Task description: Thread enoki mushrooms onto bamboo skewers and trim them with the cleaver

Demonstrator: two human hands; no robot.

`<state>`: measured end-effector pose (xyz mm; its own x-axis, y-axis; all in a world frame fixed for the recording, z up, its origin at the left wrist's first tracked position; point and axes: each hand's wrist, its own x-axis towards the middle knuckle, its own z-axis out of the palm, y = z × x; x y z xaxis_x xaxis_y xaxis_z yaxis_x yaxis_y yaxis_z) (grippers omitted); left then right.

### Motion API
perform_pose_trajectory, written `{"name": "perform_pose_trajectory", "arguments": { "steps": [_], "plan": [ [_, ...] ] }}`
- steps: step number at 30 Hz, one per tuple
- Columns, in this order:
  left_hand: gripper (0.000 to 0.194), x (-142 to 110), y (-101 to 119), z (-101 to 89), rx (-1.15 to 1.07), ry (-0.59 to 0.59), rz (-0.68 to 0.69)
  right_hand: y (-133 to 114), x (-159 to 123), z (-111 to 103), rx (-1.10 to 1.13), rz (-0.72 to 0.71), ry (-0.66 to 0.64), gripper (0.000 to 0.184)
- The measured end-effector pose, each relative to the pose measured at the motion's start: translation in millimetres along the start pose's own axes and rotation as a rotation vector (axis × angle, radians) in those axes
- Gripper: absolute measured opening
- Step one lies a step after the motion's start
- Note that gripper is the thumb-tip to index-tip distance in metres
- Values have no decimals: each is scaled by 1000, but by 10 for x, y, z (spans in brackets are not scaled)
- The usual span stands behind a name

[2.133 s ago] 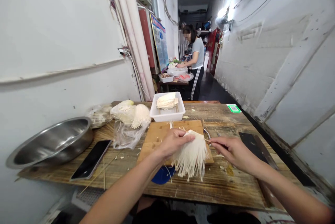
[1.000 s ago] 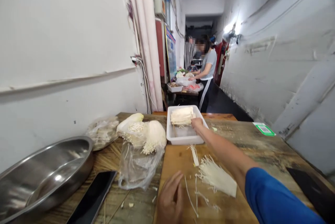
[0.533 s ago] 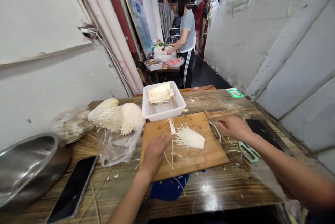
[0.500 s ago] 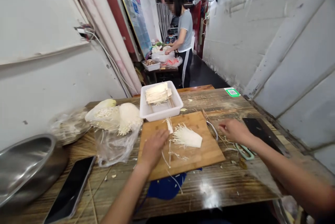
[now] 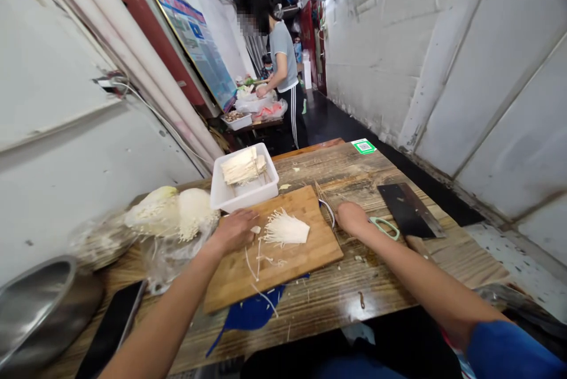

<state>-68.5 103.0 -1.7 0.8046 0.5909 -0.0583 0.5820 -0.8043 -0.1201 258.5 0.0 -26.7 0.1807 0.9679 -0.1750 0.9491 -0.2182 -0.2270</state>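
Enoki bundle (image 5: pixel 287 229) lies beside left fingers (image 5: pixel 247 215) pinching a clump (image 5: pixel 256 229); right fingers' (image 5: pixel 341 215) grip unclear.

Left hand (image 5: pixel 237 230) covers far-left corner of board (image 5: pixel 310 256). Right of board: right hand (image 5: pixel 352 218) hides fingertips, perhaps on the sticks (image 5: pixel 322 191); scissors (image 5: pixel 375 220) partly behind forearm (image 5: pixel 398 261). Left of board: bowl (image 5: pixel 84 308) cut by left edge, phone (image 5: pixel 113 326) by bottom edge. Blue item (image 5: pixel 254 314) partly under board.
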Motion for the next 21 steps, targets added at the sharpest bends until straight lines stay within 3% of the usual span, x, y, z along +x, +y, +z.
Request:
{"name": "perform_pose_trajectory", "arguments": {
  "steps": [4,7,10,12,16,21],
  "plan": [
    [44,-200,121,-99,-15,25,-15,-31,158,-4,21,61,-20,29],
    [33,-267,415,-176,-81,89,26,16,188,-51,44,98,1,28],
    [20,-218,761,-232,-129,70,153,113,131,-131,95,116,65,23],
    [26,-122,906,-255,-188,63,208,190,40,-178,157,104,121,21],
    [39,203,937,-272,-307,102,134,299,-251,-162,354,31,222,22],
    [70,625,900,-276,-293,-168,134,314,-689,55,670,-94,269,31]
  ]
}}
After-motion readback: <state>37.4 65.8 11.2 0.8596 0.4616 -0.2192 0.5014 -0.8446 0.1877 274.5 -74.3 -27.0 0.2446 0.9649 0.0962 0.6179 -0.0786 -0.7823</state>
